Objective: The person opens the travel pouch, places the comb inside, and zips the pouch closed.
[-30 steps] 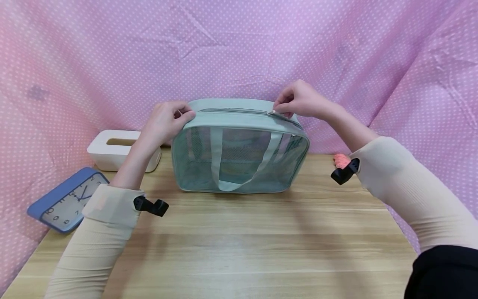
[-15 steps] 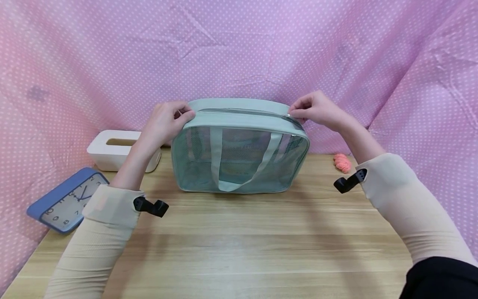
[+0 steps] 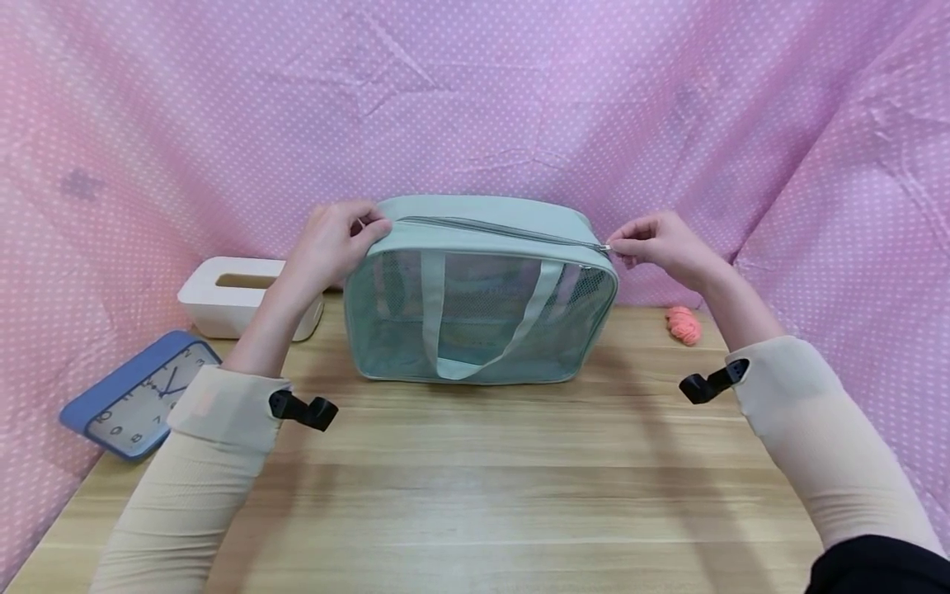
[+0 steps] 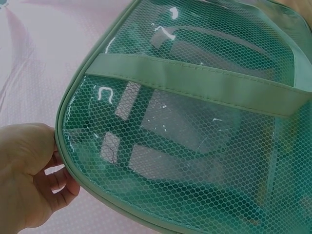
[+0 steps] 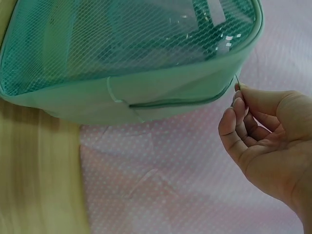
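Note:
A pale green bag [image 3: 475, 313] with clear mesh-patterned sides and a strap handle [image 3: 429, 318] stands upright on the table. My left hand [image 3: 334, 239] pinches its upper left corner between thumb and fingers; in the left wrist view that hand [image 4: 29, 175] is at the bag's rim. At the upper right corner my right hand [image 3: 660, 246] pinches the zipper pull [image 3: 607, 247]. A zipper [image 3: 497, 229] runs across the top from the left hand's side to that pull; whether its edges are parted I cannot tell. In the right wrist view, the zipper [image 5: 180, 103] continues down the bag's end.
To the left stand a white tissue box [image 3: 223, 301] with a slot on top and a blue-framed clock [image 3: 144, 396], tilted. A small coral yarn bundle [image 3: 683, 326] lies at the right back of the wooden table [image 3: 475, 478]. Pink dotted cloth [image 3: 475, 99] hangs behind.
My right hand has moved right and downward along the bag's top, drawing the zipper pull to the right corner. The left hand has kept its grip, and the bag has hardly moved.

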Tool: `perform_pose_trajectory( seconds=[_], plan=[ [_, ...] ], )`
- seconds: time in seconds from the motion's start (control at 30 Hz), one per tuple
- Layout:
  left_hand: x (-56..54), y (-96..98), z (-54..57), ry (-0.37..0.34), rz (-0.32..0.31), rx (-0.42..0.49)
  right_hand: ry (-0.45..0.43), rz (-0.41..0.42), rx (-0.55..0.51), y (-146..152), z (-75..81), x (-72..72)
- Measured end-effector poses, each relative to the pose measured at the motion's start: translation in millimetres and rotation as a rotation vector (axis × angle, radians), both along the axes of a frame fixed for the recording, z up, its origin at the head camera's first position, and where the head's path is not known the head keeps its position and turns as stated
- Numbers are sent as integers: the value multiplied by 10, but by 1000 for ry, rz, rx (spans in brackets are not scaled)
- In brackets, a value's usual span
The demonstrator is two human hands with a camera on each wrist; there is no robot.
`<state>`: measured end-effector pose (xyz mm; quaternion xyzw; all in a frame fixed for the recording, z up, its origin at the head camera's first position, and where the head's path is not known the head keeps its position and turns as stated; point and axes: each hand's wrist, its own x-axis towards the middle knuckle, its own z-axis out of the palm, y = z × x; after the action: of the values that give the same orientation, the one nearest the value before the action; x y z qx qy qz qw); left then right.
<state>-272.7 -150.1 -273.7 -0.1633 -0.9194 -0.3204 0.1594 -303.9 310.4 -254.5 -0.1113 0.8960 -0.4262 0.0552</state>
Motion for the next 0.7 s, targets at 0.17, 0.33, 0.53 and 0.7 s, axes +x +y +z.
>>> perform_pose_trajectory(
  seconds=[0.17,0.33,0.53,0.7],
  plan=[
    [-10,13,-1,8,1,-5,-41,-36,-120,134,-154,4],
    [-30,26,-3,22,-2,-7,-90,-74,-228,245,-312,5],
    [-24,22,0,12,0,-10,-123,-96,-237,314,-485,-14],
    [-30,16,2,10,12,-13,-135,-60,-251,315,-606,-33]
  ],
)
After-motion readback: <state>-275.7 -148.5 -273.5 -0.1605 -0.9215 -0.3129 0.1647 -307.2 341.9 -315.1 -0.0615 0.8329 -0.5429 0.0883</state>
